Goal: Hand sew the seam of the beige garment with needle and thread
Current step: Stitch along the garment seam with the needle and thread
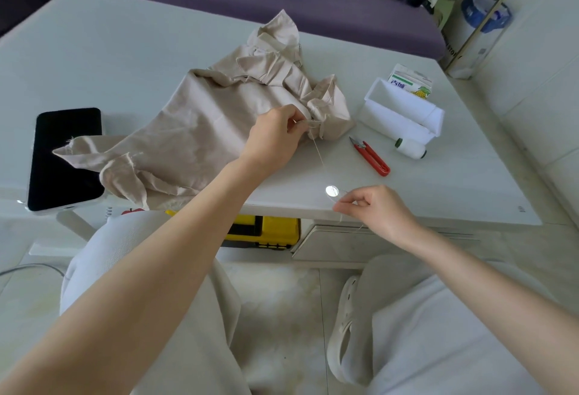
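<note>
Garment (203, 119): beige, crumpled on the white table (94, 65), its near left corner lying over a dark phone (65, 156).
Left hand (272, 141): rests on the garment's right part, fingers curled, thumb and forefinger pinching a bunched fold of the cloth at the fingertips.
Seam end: the gathered cloth lies just past that pinch, to its right, touching the fingertips.
Thread (318, 151): a pale strand leaves the cloth right below the left pinch and runs down and right over the table towards the right hand; its middle stretch is too faint to follow.
Right hand (376, 209): at the table's front edge, well apart from the garment, fingers curled, thumb and forefinger closed on the thread's end; what else that pinch holds cannot be told.
Snips (371, 156): red, flat on the table between the two hands, right of the thread.
Spool (410, 147): white, on its side beside a white box (404, 112).
</note>
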### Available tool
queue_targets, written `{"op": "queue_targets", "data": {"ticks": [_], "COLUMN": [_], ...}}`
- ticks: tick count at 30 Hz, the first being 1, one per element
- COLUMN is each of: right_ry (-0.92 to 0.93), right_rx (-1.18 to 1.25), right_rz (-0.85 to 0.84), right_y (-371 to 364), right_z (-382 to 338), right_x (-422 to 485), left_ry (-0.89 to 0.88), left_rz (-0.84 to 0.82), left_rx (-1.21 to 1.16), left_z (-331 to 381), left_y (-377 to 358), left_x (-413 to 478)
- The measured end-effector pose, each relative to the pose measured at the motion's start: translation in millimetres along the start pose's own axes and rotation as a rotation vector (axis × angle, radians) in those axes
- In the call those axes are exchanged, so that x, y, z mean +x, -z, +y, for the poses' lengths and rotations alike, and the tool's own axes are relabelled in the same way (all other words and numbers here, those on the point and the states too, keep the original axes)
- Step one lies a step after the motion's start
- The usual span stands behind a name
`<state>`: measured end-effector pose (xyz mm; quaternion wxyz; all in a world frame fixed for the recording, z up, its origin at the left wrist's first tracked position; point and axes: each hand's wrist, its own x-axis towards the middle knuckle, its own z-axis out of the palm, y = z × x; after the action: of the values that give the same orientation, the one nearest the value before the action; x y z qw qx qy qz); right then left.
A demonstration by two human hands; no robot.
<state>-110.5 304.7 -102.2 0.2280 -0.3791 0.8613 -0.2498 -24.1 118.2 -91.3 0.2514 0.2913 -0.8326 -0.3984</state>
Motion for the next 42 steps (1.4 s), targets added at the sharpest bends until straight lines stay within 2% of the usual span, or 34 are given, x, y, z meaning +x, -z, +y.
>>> {"op": "queue_targets", "data": {"ticks": [8, 11, 16, 20, 24, 26, 30, 38, 42], "right_ry": [0.011, 0.033, 0.098, 0.097, 0.314, 0.392, 0.438, 0.389, 0.356], "right_rx": [-0.1, -0.118, -0.138, -0.003, -0.002, -0.025, -0.01, 0.101, 0.159], "right_rz": [-0.124, -0.117, 0.041, 0.135, 0.313, 0.345, 0.285, 0.263, 0.244], "right_y": [-5, -11, -4, 7, 9, 7, 3, 0, 3], "right_z": [6, 10, -2, -19, -36, -41, -52, -51, -46], "right_x": [-12, -16, -18, -9, 16, 35, 59, 78, 78], "left_ry": [-0.018, -0.001, 0.003, -0.017, -0.039, -0.069, -0.094, -0.054, -0.058], "left_rz": [-0.009, -0.013, -0.003, -0.012, -0.016, -0.027, -0.04, -0.052, -0.101], "left_rx": [0.014, -0.016, -0.022, 0.002, 0.001, 0.004, -0.013, 0.006, 0.096], "left_z": [2, 1, -2, -4, -5, -5, -4, -8, -11], "left_y": [-2, -2, 1, 3, 2, 1, -1, -4, -3], "left_x": [-2, -4, -7, -7, -8, -10, -10, -6, -5]}}
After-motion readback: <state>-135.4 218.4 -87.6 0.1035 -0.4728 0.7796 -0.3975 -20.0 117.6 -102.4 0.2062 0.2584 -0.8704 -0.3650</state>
